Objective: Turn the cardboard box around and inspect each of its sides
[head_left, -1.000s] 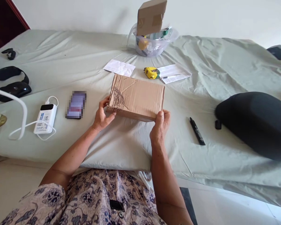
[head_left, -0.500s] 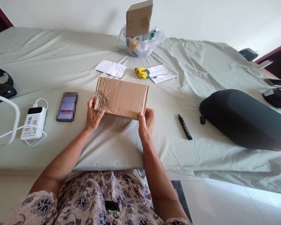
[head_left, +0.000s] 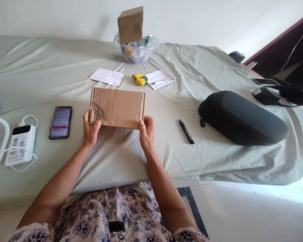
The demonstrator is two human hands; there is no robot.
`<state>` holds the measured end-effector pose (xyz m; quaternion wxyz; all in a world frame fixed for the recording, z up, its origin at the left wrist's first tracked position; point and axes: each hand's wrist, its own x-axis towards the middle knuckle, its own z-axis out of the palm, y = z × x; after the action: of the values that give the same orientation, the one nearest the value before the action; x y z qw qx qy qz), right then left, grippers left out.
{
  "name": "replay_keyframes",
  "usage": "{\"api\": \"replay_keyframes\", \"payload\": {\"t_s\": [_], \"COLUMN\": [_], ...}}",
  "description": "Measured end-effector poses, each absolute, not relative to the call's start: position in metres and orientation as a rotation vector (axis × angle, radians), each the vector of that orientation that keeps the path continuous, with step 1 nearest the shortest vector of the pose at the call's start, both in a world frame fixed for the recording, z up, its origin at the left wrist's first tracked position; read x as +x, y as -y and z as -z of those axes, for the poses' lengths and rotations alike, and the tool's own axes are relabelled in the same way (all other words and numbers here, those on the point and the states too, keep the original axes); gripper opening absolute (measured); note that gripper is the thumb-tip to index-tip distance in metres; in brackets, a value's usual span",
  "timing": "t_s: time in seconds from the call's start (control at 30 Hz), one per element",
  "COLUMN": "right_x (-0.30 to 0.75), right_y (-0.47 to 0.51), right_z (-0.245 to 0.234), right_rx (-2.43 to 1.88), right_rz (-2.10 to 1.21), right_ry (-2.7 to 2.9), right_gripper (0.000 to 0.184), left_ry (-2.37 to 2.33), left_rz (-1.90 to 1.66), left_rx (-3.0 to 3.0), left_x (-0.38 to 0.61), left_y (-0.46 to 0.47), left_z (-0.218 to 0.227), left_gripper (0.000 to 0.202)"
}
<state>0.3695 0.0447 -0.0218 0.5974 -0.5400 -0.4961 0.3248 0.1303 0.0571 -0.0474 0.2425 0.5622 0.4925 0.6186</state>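
A flat brown cardboard box (head_left: 120, 107) is held between my two hands, tilted so its broad face shows. Black scribbled lines mark the left part of that face. My left hand (head_left: 91, 131) is closed on the near left corner, thumb on top. The near right corner is gripped by my right hand (head_left: 146, 131), its thumb pressed on the face and its fingers partly hidden. To the right lies an uncapped black marker (head_left: 186, 131), its cap (head_left: 202, 123) apart from it. A phone (head_left: 61, 122) with a blurred screen rests left of my left hand.
Beyond the box are a folded paper (head_left: 106, 76), a yellow tape measure (head_left: 139, 80) and a sheet with a pen (head_left: 164, 78). A clear basin (head_left: 138, 55) carries another carton (head_left: 130, 25). A black case (head_left: 242, 117) lies right, a white power bank (head_left: 21, 144) left.
The camera view has swung to the right, so everything on the table appears further left. Both hands keep the same hold on the cardboard box.
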Motion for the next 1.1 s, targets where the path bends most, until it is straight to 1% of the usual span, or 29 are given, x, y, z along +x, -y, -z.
{"api": "replay_keyframes", "payload": {"t_s": [0.17,0.37,0.53,1.1], "right_x": [0.372,0.373,0.373,0.376], "right_y": [-0.046,-0.050,-0.052,-0.051], "right_z": [0.020,0.022,0.024,0.026], "right_rx": [-1.269,-1.284,-1.284,-1.286], "right_rz": [-0.740,-0.743,-0.727,-0.733], "right_ry": [1.177,1.179,1.178,1.199], "right_gripper": [0.045,0.049,0.052,0.054], "left_ry": [-1.361,-1.406,-1.411,-1.429], "left_rz": [-1.684,-1.696,-1.699,-1.749], "left_rx": [1.543,1.476,1.461,1.447], "left_x": [0.132,0.138,0.140,0.141], "left_y": [-0.059,-0.061,-0.062,-0.063], "left_z": [0.049,0.052,0.054,0.057], "left_gripper": [0.075,0.082,0.081,0.081]}}
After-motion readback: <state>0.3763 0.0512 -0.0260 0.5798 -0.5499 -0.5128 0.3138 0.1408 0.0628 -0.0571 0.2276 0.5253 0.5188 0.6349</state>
